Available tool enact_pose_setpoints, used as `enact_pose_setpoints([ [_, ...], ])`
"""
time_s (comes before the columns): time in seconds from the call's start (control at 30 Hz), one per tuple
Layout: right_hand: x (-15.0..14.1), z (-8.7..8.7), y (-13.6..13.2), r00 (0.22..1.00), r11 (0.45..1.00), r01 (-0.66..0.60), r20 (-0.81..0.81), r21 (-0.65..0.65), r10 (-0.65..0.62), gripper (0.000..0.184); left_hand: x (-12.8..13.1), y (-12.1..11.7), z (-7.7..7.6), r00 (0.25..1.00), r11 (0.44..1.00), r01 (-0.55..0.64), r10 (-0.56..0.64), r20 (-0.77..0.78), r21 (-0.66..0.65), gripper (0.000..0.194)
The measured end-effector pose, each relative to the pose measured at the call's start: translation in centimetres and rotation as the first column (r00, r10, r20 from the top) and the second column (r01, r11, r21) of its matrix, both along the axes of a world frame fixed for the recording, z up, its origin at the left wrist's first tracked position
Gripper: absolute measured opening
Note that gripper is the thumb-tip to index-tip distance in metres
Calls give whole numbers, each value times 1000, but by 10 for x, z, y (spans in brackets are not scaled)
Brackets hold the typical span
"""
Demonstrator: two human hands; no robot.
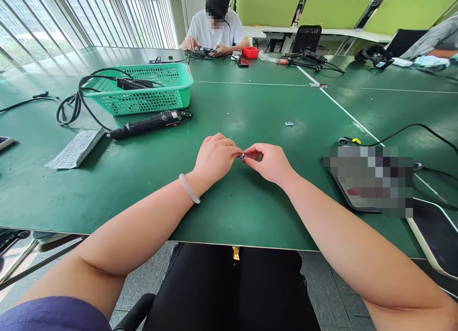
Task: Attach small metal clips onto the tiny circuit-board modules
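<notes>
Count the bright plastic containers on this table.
2: a mint-green perforated plastic basket on the left, behind the long black cylindrical tool, and a small red plastic box at the far side, near the person in white. Others may be hidden.

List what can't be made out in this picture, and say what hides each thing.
- Head view: the exact shape of the small part between the left hand and right hand; tiny, partly covered by fingers.
- Head view: the bottom of the green basket; its front wall hides it.
- Head view: the top of the flat grey device; pixelated.
- Head view: the phone-like device's left end; cut by the left edge.
</notes>
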State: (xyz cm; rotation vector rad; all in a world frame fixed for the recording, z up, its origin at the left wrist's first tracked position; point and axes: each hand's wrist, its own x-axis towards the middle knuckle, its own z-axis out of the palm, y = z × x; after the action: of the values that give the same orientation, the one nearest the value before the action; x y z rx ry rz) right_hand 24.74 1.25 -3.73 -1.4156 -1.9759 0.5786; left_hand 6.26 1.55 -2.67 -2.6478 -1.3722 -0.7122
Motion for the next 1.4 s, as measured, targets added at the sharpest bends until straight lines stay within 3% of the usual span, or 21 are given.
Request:
enact_pose_setpoints([
  [0.83,1,-1,1,999,1000,-9,-38,1,9,17,-2,2,-1,997,999,-19,21,73,-30,24],
  [1.03,2,-1,0,997,1000,-10,-80,-14,9,19,-5,6,-4,976,965,-95,138,168,-244,46],
  [1.2,1,-2,1,997,1000,-25,-68,-7,24,20,-5,7,-3,968,923,-70,155,198,-379,34],
  [1.4,1,-2,-1,994,999,-45,-104,-19,43,18,-3,5,-2,958,918,-90,186,219,-387,30],
])
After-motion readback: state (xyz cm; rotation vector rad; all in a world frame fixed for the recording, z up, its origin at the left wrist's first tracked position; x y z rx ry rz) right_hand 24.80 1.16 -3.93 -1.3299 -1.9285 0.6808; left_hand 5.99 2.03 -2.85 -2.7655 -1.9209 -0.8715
